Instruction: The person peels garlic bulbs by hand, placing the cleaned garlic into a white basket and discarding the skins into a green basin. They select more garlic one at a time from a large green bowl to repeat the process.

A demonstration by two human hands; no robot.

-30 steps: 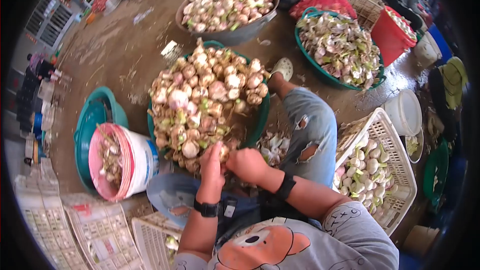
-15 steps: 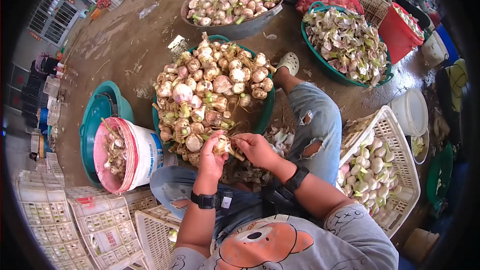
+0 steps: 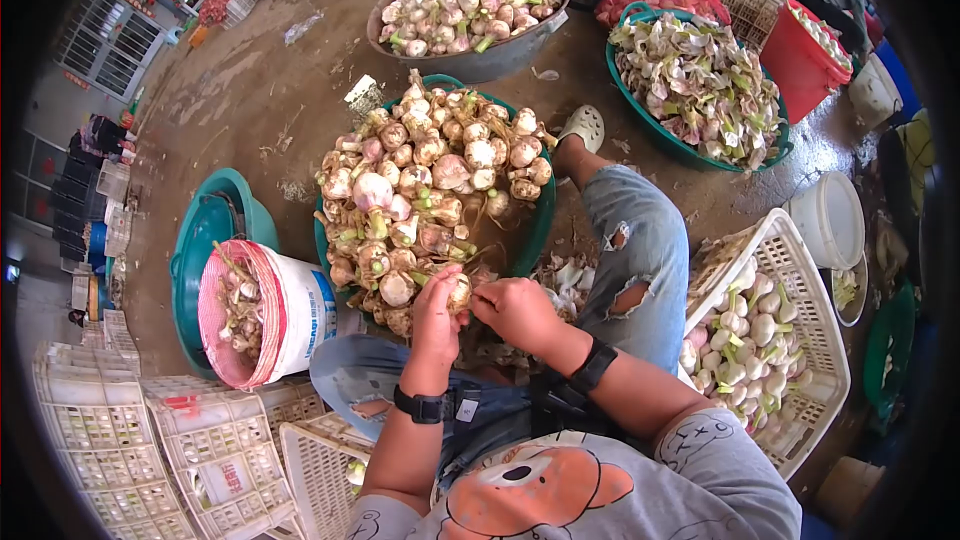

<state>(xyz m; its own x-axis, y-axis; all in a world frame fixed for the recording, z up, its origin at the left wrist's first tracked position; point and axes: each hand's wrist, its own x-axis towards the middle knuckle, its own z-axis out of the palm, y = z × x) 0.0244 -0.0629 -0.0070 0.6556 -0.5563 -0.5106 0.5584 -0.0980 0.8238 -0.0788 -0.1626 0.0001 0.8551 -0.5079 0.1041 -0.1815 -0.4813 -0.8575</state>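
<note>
My left hand point(image 3: 437, 312) is closed around a garlic bulb point(image 3: 459, 293), holding it at the near rim of a green tub. Close against the bulb's right side, my right hand point(image 3: 517, 312) has its fingers pinched together; what lies between the fingertips is hidden. Under and beyond both hands, the green tub point(image 3: 546, 215) bears a heap of unpeeled garlic point(image 3: 430, 172) with brownish skins and cut stems. Loose garlic skins point(image 3: 565, 280) lie on the floor beside my right leg.
A white crate point(image 3: 826, 380) of cleaner garlic stands at my right. To the left are a white bucket point(image 3: 300, 305) with a pink lining and a teal basin point(image 3: 185, 265). Farther out sit a metal basin point(image 3: 500, 65) of garlic and a green basket point(image 3: 640, 120) of skins.
The view has shifted slightly, moving the scene a little rightward. My right fingertips have come in closer to the bulb, and the stem seen below them earlier is out of sight.
</note>
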